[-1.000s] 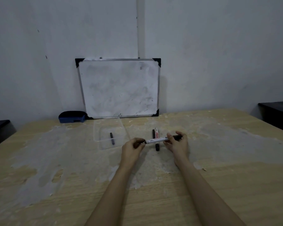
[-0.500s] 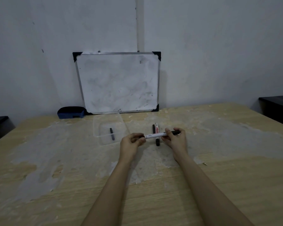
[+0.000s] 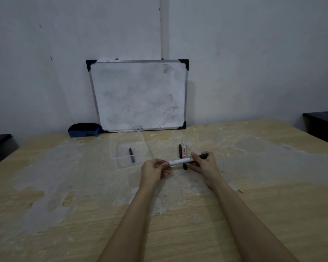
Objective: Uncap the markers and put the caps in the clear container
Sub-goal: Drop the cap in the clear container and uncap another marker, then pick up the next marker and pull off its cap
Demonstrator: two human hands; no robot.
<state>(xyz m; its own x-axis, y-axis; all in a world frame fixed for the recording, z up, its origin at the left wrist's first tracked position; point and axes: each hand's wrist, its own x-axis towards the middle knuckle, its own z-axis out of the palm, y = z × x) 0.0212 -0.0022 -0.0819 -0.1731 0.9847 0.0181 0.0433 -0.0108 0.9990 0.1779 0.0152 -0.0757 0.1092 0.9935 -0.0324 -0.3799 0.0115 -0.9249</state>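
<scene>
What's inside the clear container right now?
One black cap lies on the bottom of the clear container, alone as far as the see-through walls show. No hand covers it: both are off to its right, holding a marker.

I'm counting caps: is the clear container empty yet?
Not empty: one dark cap lies on the floor of the clear container.
</scene>
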